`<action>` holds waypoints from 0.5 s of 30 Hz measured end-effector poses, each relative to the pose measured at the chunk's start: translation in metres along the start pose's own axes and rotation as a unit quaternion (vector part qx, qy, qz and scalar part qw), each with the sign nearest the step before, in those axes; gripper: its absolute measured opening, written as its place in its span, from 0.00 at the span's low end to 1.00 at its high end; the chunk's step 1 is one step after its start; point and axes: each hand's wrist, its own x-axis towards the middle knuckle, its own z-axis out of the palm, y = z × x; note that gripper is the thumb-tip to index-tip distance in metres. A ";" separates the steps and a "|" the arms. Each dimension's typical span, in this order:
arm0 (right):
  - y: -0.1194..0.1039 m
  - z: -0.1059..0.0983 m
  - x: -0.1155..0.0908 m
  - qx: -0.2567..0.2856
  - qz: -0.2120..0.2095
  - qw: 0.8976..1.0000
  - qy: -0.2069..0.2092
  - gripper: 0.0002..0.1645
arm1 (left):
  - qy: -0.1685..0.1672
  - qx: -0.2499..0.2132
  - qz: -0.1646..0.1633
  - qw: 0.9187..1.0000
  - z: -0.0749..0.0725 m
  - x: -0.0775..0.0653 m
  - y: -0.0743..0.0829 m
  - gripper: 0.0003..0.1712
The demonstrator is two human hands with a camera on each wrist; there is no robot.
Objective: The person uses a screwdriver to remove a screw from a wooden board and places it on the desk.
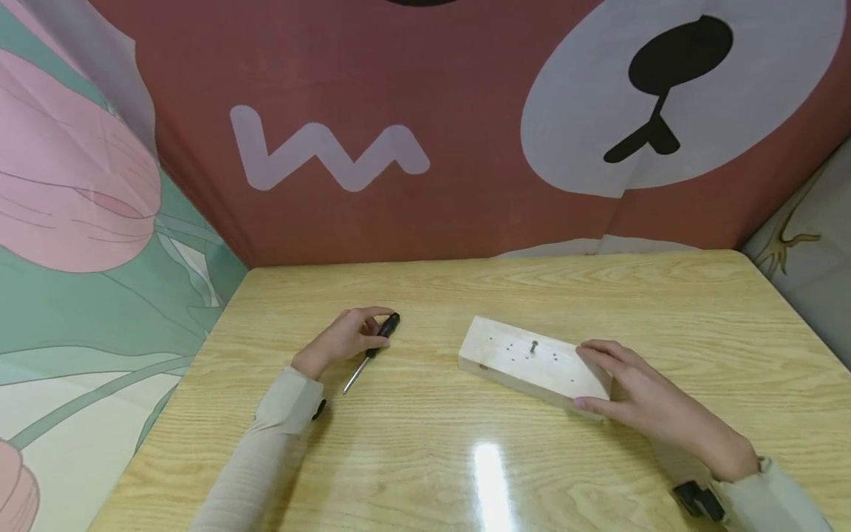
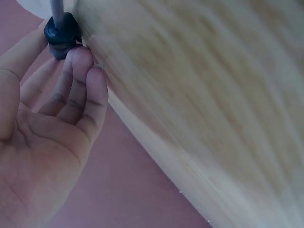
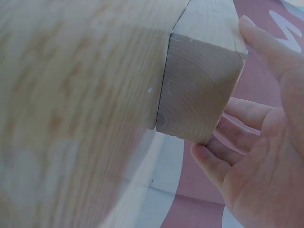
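My left hand (image 1: 342, 340) holds a screwdriver (image 1: 388, 325) by its black handle, between thumb and fingers. Its metal shaft points down toward the front left, low over the table. In the left wrist view the black handle (image 2: 61, 35) shows at the fingertips. On the right, a pale wooden block (image 1: 548, 375) lies flat at a slant. A screw (image 1: 533, 346) stands up from its top face, among several small holes. My right hand (image 1: 641, 391) grips the block's right end, thumb on the near side. The right wrist view shows the block's end grain (image 3: 199, 88) beside the fingers.
The wood-grain table (image 1: 412, 458) reaches back to a brown cloth backdrop (image 1: 465, 222) with a cartoon bear print. A flower-printed cloth (image 1: 73, 310) hangs on the left. A bright light reflection lies on the table's front middle.
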 end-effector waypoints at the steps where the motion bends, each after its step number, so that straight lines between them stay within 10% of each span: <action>1: 0.000 0.000 0.000 0.001 -0.001 1.000 0.001 0.48 | -0.002 0.000 0.006 1.000 0.000 0.000 0.000 0.33; 15: 0.001 0.000 0.000 0.005 -0.004 1.000 -0.001 0.48 | -0.017 -0.011 0.020 1.000 0.003 0.003 0.002 0.33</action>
